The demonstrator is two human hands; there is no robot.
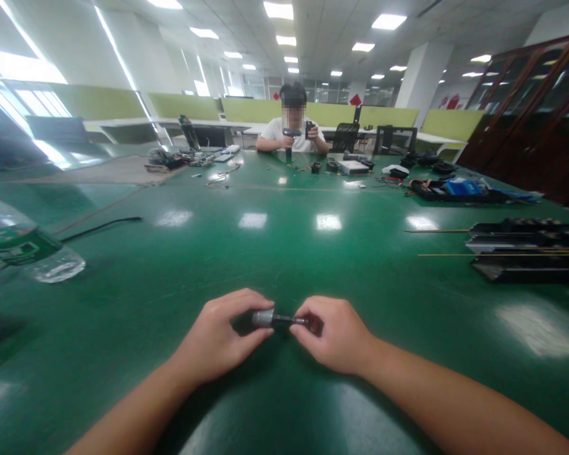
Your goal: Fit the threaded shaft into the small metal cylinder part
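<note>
Low over the green table (pixel 284 253), both my hands meet on one small part. My left hand (pixel 220 338) is closed round a short silver-grey cylinder (pixel 263 317). My right hand (pixel 329 333) pinches the thin dark shaft (pixel 289 320) that sticks out of the cylinder's right end. The rest of what my right fingers hold is hidden.
A clear plastic bottle (pixel 26 249) lies at the left edge, with a black cable (pixel 102 226) behind it. Black trays with thin rods (pixel 526 253) sit at the right. Across the table a person (pixel 291 129) holds a dark tool amid scattered parts (pixel 351 167).
</note>
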